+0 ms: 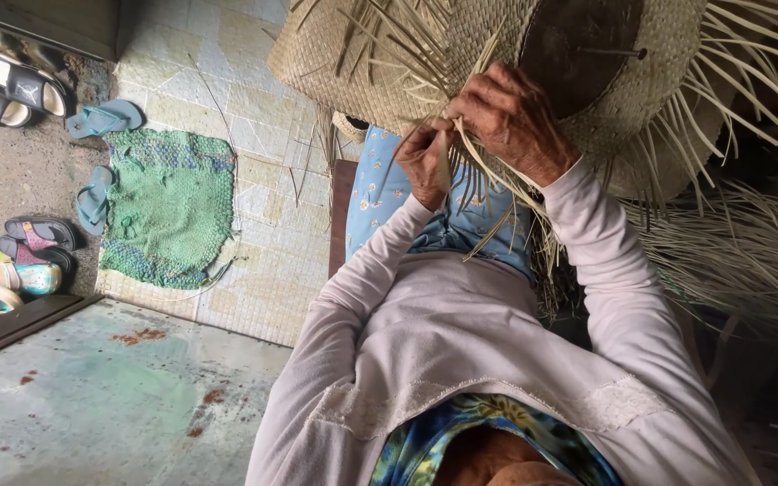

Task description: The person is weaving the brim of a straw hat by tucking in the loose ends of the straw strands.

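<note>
Pale lilac sleeves run up from the near edge to both hands, which meet at the rim of a half-woven straw hat [497, 54] held above the lap. The left hand [427, 162] has its fingers pinched shut on a straw strand [447, 157]; the right hand [511, 121], farther and higher, curls over the loose strands, pressing them to the weave. The strands fan out toward the near right. A green woven mat [168, 207] and sandals [24, 85] lie far left on the floor.
</note>
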